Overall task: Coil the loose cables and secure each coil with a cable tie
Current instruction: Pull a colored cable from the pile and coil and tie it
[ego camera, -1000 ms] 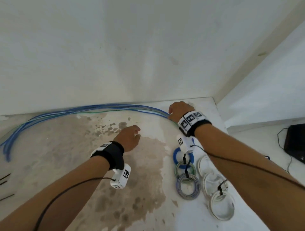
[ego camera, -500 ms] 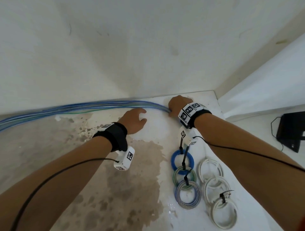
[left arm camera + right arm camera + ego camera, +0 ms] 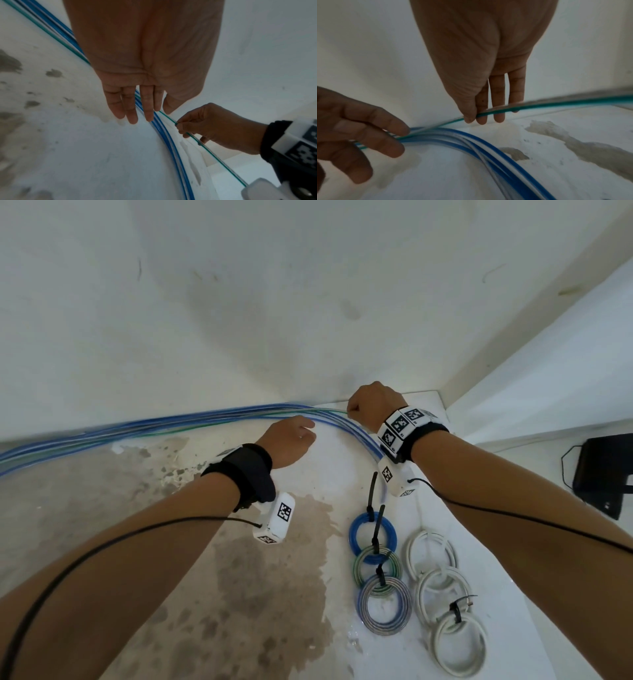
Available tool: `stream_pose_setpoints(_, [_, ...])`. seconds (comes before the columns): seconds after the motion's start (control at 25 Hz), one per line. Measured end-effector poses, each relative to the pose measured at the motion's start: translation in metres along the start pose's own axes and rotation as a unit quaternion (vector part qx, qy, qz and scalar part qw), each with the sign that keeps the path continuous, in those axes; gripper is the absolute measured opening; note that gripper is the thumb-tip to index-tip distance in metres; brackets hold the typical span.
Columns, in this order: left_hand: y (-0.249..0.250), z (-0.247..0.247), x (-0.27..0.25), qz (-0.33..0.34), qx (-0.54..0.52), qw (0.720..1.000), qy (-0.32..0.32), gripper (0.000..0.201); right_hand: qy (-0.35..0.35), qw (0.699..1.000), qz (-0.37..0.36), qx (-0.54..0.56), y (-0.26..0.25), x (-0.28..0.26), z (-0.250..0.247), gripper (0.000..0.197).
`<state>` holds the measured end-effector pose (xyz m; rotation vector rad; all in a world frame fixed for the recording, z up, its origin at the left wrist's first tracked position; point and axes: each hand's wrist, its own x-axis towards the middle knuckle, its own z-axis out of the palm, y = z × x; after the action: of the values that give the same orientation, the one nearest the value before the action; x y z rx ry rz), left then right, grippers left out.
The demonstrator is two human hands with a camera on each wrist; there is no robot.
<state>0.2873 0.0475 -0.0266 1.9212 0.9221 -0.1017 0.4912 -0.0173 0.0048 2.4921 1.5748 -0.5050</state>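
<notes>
A bundle of loose blue cables (image 3: 171, 422) runs along the foot of the wall and curves down past my right wrist. My right hand (image 3: 371, 405) pinches a single green cable (image 3: 556, 104) between thumb and fingers, lifted clear of the bundle. The right wrist view shows this pinch on the green cable closely, at the right hand (image 3: 496, 94). My left hand (image 3: 287, 440) reaches in beside it with straight fingers (image 3: 132, 108) that touch the blue cables (image 3: 171, 148). The green cable (image 3: 214, 152) trails back under my right wrist.
Tied coils lie on the white surface at lower right: a blue coil (image 3: 372, 537), a green-white coil (image 3: 376, 568), a grey-blue coil (image 3: 385, 604) and three white coils (image 3: 445, 590). A black box (image 3: 603, 477) sits at the far right. The floor (image 3: 239, 577) is stained.
My left hand has moved forward to the bundle at the wall. The right hand has risen a little and now holds the green cable apart from the blue ones.
</notes>
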Motion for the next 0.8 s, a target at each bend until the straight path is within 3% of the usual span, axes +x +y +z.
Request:
stream_pose_setpoints(0.12, [0.01, 0.008, -0.004, 0.028, -0.044, 0.996, 0.067, 0.037, 0.031, 0.998, -0.006, 0.062, 0.0, -0.011, -0.016, 0.018])
stream_pose_setpoints(0.2, [0.015, 0.007, -0.012, 0.062, -0.06, 0.983, 0.162, 0.048, 0.038, 0.992, -0.022, 0.122, -0.002, -0.021, -0.031, 0.014])
stream_pose_setpoints(0.28, [0.014, 0.0, -0.021, 0.074, -0.044, 0.976, 0.201, 0.06, 0.02, 0.982, -0.048, 0.181, -0.012, -0.038, -0.048, 0.013])
stream_pose_setpoints(0.36, [0.011, -0.009, -0.03, 0.043, -0.032, 0.979, 0.195, 0.051, 0.011, 0.963, -0.069, 0.262, -0.03, -0.061, -0.065, 0.015])
stream_pose_setpoints(0.44, [0.006, -0.018, -0.043, 0.019, -0.041, 0.972, 0.23, 0.037, 0.012, 0.929, -0.091, 0.36, -0.05, -0.089, -0.079, 0.017])
stream_pose_setpoints(0.56, [0.006, -0.029, -0.076, -0.01, -0.139, 0.934, 0.329, 0.029, -0.014, 0.881, -0.11, 0.46, -0.081, -0.136, -0.093, 0.017])
stream_pose_setpoints(0.64, [0.008, -0.036, -0.098, -0.018, -0.226, 0.897, 0.379, 0.043, -0.052, 0.861, -0.127, 0.49, -0.097, -0.167, -0.093, 0.013])
stream_pose_setpoints(0.72, [0.004, -0.049, -0.124, -0.005, -0.288, 0.856, 0.429, 0.062, -0.1, 0.858, -0.167, 0.476, -0.112, -0.201, -0.084, 0.009])
stream_pose_setpoints(0.8, [-0.003, -0.067, -0.151, 0.01, -0.292, 0.837, 0.463, 0.058, -0.129, 0.862, -0.201, 0.447, -0.124, -0.23, -0.066, 0.008])
